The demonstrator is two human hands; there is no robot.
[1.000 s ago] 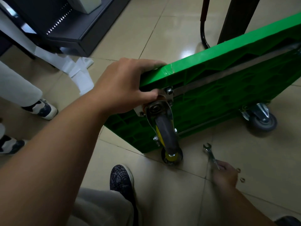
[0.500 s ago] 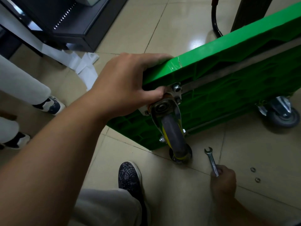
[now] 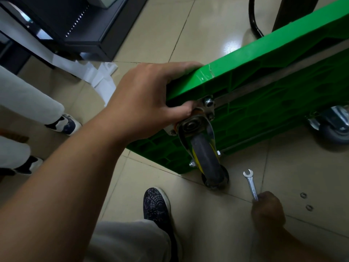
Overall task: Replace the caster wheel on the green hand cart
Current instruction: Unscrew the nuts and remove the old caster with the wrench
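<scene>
The green hand cart (image 3: 264,76) stands tipped on its long edge, its ribbed underside facing me. My left hand (image 3: 145,99) grips the cart's near upper corner, thumb pressed by the caster's mounting plate. The caster wheel (image 3: 205,157), grey with a yellow hub in a metal fork, hangs from that corner and touches the floor. My right hand (image 3: 268,210) is low at the right, shut on a small silver open-end wrench (image 3: 250,183) that points up toward the caster. A second caster (image 3: 332,127) shows at the right edge.
Two loose nuts (image 3: 303,195) lie on the tiled floor right of my right hand. My dark shoe (image 3: 156,207) is planted below the caster. Another person's legs and shoes (image 3: 64,125) stand at the left. A black cabinet (image 3: 85,25) and white paper strips (image 3: 94,74) are behind.
My right hand with the wrench has slid a little right and down along the floor. The view shifted slightly; my left hand keeps its grip on the cart corner.
</scene>
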